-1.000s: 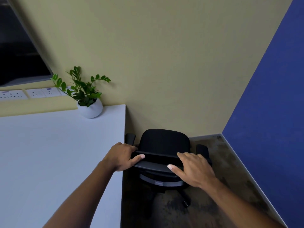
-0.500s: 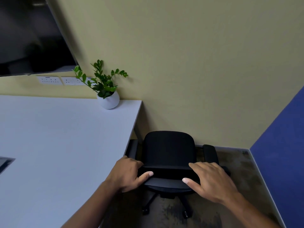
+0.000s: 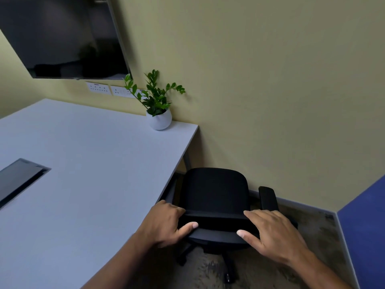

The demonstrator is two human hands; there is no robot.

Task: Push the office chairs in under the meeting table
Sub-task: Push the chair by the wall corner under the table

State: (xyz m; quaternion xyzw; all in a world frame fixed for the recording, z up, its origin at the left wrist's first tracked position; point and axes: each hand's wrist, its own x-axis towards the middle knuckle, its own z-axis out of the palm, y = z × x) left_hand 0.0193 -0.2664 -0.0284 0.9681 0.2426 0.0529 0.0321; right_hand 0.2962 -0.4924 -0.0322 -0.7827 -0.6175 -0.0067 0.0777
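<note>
A black office chair (image 3: 214,190) stands beside the right edge of the white meeting table (image 3: 87,176), close to the yellow wall. Its seat faces the wall and its left armrest sits partly under the table edge. My left hand (image 3: 166,224) grips the left end of the backrest's top edge, thumb on the near side. My right hand (image 3: 270,234) grips the right end of the same edge. The right armrest (image 3: 267,198) sticks out toward the blue wall. The chair's wheeled base (image 3: 228,268) shows below my hands.
A potted plant in a white pot (image 3: 159,119) stands at the table's far right corner. A dark wall screen (image 3: 62,36) and sockets (image 3: 100,88) hang above the table. A cable hatch (image 3: 18,178) is set into the tabletop. A blue wall (image 3: 364,236) closes the right side.
My view has swung left and up, showing more table and the screen. Both hands keep the same grip on the backrest, and the chair sits a little closer to the table edge.
</note>
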